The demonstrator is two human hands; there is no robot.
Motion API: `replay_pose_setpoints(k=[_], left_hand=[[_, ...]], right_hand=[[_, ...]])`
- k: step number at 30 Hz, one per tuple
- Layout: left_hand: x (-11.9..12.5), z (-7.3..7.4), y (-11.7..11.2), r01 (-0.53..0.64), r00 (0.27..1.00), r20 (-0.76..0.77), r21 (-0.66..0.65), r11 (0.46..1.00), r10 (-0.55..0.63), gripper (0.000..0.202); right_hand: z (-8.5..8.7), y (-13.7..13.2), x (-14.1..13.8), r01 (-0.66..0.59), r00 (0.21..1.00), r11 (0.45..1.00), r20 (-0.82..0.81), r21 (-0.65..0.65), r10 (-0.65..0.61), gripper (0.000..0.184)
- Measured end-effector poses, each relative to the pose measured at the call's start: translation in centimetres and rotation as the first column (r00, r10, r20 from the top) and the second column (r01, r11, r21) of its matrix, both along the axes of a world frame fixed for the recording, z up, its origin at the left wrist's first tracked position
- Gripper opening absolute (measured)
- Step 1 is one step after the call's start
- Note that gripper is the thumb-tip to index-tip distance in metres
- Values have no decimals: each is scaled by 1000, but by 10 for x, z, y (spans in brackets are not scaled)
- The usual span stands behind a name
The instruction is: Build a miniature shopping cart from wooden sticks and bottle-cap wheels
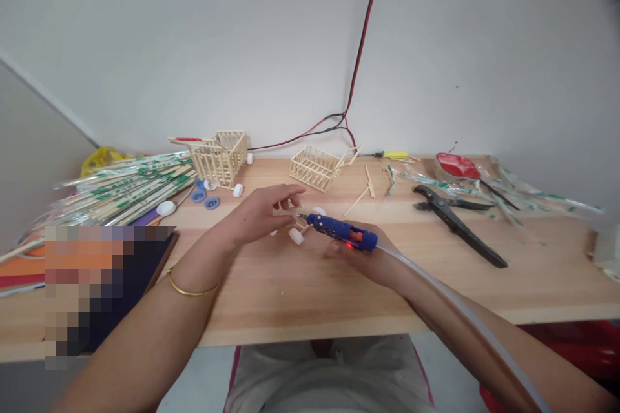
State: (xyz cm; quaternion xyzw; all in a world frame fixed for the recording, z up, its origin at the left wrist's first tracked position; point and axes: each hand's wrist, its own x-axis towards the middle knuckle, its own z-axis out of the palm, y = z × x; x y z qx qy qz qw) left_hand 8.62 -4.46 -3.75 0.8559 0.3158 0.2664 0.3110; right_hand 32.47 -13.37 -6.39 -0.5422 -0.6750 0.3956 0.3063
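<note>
In my right hand is a blue hot glue gun, its red light lit and its nozzle pointing left. A clear glue stick trails from its back end over my right forearm. My left hand curls its fingers and thumb around a small stick frame with white bottle caps, which is partly hidden by both hands. The nozzle tip is close to my left thumb, at the frame. Behind my hands lies a basket of thin wooden sticks, tilted, with two sticks jutting out to the right.
A finished-looking stick cart stands back left, beside blue caps and wrapped chopsticks. Black-handled pliers lie right, with plastic wrappers and a red-topped container behind. A red-black cable runs down the wall.
</note>
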Motion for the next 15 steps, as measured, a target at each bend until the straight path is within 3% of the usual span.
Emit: replay_pose_setpoints(k=[4,7,11,13,15], left_hand=[[-1,1,0,-13,1000,-6,3,1000,13,49],[-1,3,-1,-29,999,-14,1,1000,29,50],[-1,6,-2,-72,997,5,11,997,72,53],[-1,7,-2,-83,997,13,22,996,82,54],[-1,7,-1,-86,996,5,38,996,86,53]], right_hand=[[4,1,-2,45,992,998,116,37,-49,23],[4,0,5,6,965,993,261,115,-36,30],[1,-3,38,-105,785,949,611,297,-104,28],[-2,-5,64,-81,698,935,690,345,-193,27],[-2,-5,92,-21,669,951,712,308,-216,28]])
